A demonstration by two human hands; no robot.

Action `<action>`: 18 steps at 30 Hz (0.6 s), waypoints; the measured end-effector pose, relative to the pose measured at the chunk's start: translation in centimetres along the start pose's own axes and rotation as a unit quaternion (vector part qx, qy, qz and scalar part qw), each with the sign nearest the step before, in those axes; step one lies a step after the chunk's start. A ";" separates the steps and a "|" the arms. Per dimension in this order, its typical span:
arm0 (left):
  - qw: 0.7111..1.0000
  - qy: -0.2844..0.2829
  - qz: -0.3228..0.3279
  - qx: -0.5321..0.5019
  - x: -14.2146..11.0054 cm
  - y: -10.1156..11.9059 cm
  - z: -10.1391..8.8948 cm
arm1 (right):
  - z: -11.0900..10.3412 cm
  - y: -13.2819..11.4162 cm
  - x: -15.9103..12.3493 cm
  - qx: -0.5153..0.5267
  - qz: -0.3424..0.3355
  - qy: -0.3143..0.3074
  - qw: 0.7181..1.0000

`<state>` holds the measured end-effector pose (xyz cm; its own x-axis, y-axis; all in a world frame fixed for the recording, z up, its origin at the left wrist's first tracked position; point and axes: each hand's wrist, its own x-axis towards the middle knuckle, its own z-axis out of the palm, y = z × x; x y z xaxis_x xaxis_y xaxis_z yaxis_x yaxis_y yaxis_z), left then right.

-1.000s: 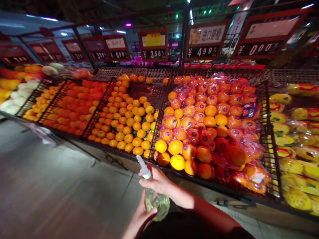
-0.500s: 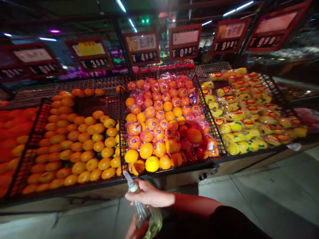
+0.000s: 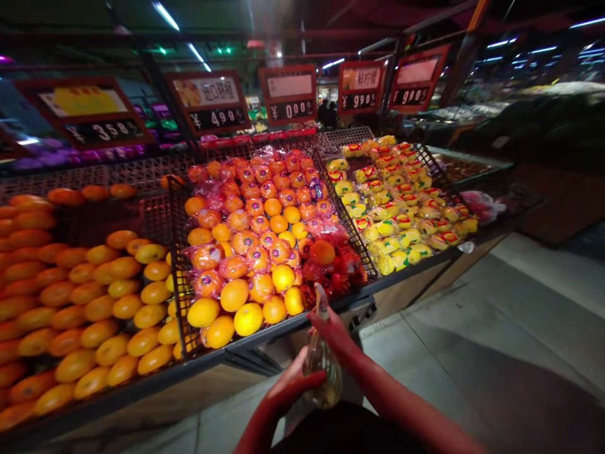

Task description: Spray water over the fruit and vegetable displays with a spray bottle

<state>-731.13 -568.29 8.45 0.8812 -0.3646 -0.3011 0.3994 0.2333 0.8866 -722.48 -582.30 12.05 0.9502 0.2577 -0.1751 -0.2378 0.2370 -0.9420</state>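
Fruit stand [image 3: 302,329] runs along the far side of the gray floor [image 3: 439,340], with red price signs [image 3: 288,91] up high, likely so people can read them from afar. Wire baskets [image 3: 176,265] lean toward the near side, maybe so the fruit is easy to reach. Loose oranges [image 3: 94,309] sit on the left, oranges in pink bags [image 3: 255,230] sit in the middle, and wrapped lemons [image 3: 397,214] sit on the right. Near the stand's front edge, the right hand [image 3: 333,331] has its fingers closed around the top of a clear plastic bottle [image 3: 323,369]. The left hand [image 3: 293,384] grips the bottle's side, which seems to keep it steady and upright.
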 end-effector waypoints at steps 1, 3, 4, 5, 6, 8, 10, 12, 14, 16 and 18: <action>1.000 -0.020 -0.001 -0.002 1.0 0.1 0.8 | -1.2 -0.5 -0.3 -0.008 -0.013 0.021 1.000; 0.999 -0.042 -0.002 0.004 2.8 0.1 2.2 | -3.6 -1.4 -1.0 -0.019 -0.049 0.060 0.997; 0.999 -0.048 -0.002 0.011 3.8 0.0 2.9 | -4.7 -1.8 -1.3 -0.021 -0.066 0.076 0.995; 0.999 -0.050 0.000 0.019 4.7 -0.2 3.6 | -5.7 -2.1 -1.6 -0.021 -0.075 0.091 0.993; 0.998 -0.051 0.004 0.029 5.6 -0.4 4.3 | -6.8 -2.4 -1.9 -0.023 -0.076 0.109 0.991; 0.997 -0.054 0.019 0.044 7.2 -0.6 5.7 | -8.7 -3.1 -2.2 -0.015 -0.058 0.154 0.986; 0.996 -0.061 0.034 0.048 8.6 -0.4 7.1 | -10.4 -3.9 -2.3 0.011 -0.042 0.193 0.980; 0.994 -0.082 0.058 0.053 9.6 0.2 8.5 | -11.7 -4.7 -2.0 0.034 -0.039 0.215 0.975; 0.988 -0.116 0.083 0.060 10.2 0.9 9.7 | -12.7 -5.4 -1.6 0.038 -0.036 0.223 0.973; 0.983 -0.140 0.103 0.063 10.7 1.4 10.4 | -13.3 -5.8 -1.2 0.028 -0.033 0.227 0.973; 0.983 -0.134 0.114 0.059 11.0 1.7 10.5 | -13.5 -5.8 -0.6 0.009 -0.043 0.229 0.972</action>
<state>-723.41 -581.38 10.36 0.8398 -0.5429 0.0001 0.1528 0.2365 0.9595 -719.00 -596.51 13.75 0.9554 -0.2077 -0.2098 -0.1540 0.2558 -0.9544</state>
